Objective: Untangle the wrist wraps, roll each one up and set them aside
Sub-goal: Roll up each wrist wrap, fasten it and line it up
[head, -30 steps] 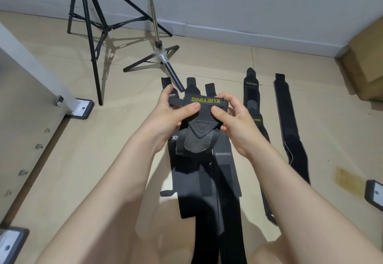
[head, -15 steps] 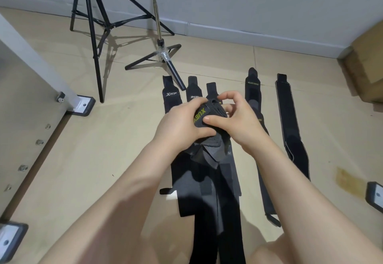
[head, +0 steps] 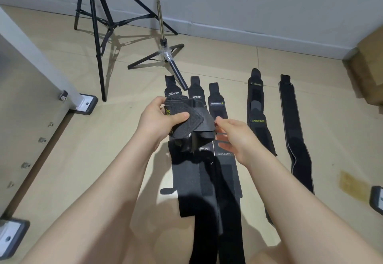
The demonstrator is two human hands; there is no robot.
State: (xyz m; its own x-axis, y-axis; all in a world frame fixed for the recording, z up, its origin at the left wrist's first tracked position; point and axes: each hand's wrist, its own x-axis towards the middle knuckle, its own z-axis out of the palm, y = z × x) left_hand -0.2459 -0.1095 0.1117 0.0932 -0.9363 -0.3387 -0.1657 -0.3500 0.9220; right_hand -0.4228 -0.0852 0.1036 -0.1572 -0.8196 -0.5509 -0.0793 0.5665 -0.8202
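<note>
The left hand (head: 159,118) grips a partly rolled black wrist wrap (head: 186,118), thumb pressed across its front and fingers curled behind, holding it up above the floor (head: 87,149). A loose flap of the roll hangs down toward the wraps below. Just to the right of the roll, the right hand (head: 232,137) hovers with fingers loosely spread and slightly blurred; whether a fingertip touches the wrap's edge I cannot tell, and it holds nothing that I can see.

Under the roll, three wraps lie flat side by side on the floor: the XTEP wrap (head: 173,91) leftmost, the middle wrap (head: 195,92) beside it, and the BOKEERSI wrap (head: 224,160) just right of the middle one. Their long tails run toward the person and overlap in places. Further right of the roll lies the XUEYING wrap (head: 258,122), stretched straight, and beyond it, well apart, a plain black strap (head: 290,118) with a pale edge.

Behind the roll, a black tripod (head: 97,35) stands near the wall, and a slimmer stand (head: 163,52) rests one foot touching the top of the XTEP wrap. Far right of the roll sits a cardboard box (head: 371,73).
</note>
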